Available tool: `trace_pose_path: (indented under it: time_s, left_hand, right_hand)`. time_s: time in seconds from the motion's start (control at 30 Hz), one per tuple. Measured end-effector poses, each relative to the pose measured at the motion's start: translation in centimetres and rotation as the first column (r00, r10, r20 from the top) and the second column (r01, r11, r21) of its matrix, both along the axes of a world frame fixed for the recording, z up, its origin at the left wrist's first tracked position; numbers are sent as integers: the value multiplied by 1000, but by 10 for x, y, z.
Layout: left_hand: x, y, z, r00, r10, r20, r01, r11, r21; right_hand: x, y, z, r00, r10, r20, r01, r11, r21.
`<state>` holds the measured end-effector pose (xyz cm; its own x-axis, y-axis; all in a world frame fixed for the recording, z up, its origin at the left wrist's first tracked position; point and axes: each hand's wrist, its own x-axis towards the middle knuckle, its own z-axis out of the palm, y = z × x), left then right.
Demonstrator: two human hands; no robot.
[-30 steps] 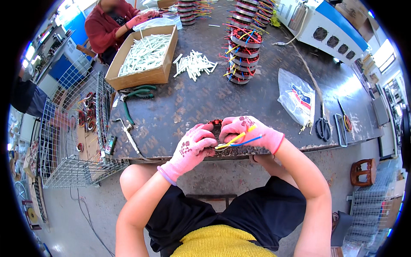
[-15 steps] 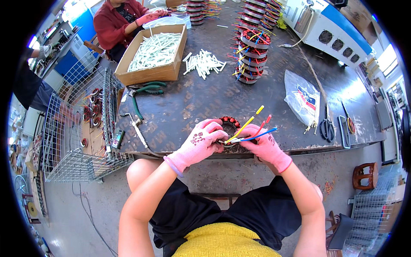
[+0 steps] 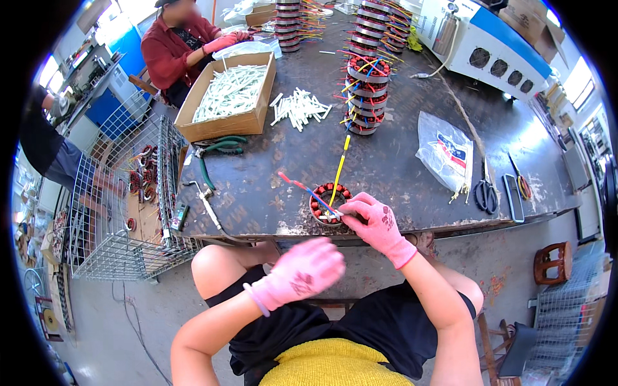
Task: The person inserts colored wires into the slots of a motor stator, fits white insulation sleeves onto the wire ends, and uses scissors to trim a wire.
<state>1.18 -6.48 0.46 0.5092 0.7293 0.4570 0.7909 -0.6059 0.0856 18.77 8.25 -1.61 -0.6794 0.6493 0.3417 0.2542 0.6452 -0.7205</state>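
Observation:
A ring-shaped motor stator [image 3: 347, 193] with red-and-black windings lies at the table's near edge. Yellow, red and blue lead wires [image 3: 338, 168] rise from it, with short white pieces at their base. My right hand [image 3: 374, 222], in a pink glove, closes its thumb and forefinger on the stator's right rim, beside those white pieces; the exact contact is partly hidden. Lower and to the left, my left hand [image 3: 308, 270], also gloved, is off the table above my lap. Motion smears its fingers, and nothing shows in it.
Stacked stators [image 3: 368, 96] stand farther back. At left are a box of white tubes [image 3: 262, 103], a loose tube pile [image 3: 299, 109], green-handled pliers [image 3: 222, 147], a pen-like corded tool [image 3: 209, 202] and a wire basket [image 3: 122, 251]. Scissors [image 3: 486, 195] and a plastic bag [image 3: 444, 151] lie right. Another person [image 3: 174, 48] sits opposite.
My left hand has left the stator and dropped toward my lap. The lead wires, earlier slanting right, now point up and left. My right hand stays at the stator.

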Motion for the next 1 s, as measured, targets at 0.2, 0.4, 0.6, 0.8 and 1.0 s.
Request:
trace_pose_path:
  time_s: [0.2, 0.4, 0.6, 0.8, 1.0]
  left_hand:
    - [-1, 38, 8, 783, 323, -532, -226, 944, 240]
    - [-32, 57, 19, 978, 152, -145, -139, 986, 95]
    - [-45, 58, -10, 953, 173, 249, -176, 984, -7]
    - [-48, 61, 5, 986, 105, -133, -94, 992, 85]
    - [-48, 66, -1, 992, 105, -74, -111, 989, -94]
  right_hand:
    - [-5, 0, -2, 998, -26, 52, 19, 992, 126]
    - [2, -7, 0, 999, -47, -3, 46, 972, 231]
    - [4, -13, -3, 997, -20, 74, -18, 879, 477]
    - [-4, -14, -2, 991, -46, 128, -28, 852, 523]
    - [-8, -14, 1, 990, -48, 135, -34, 838, 545]
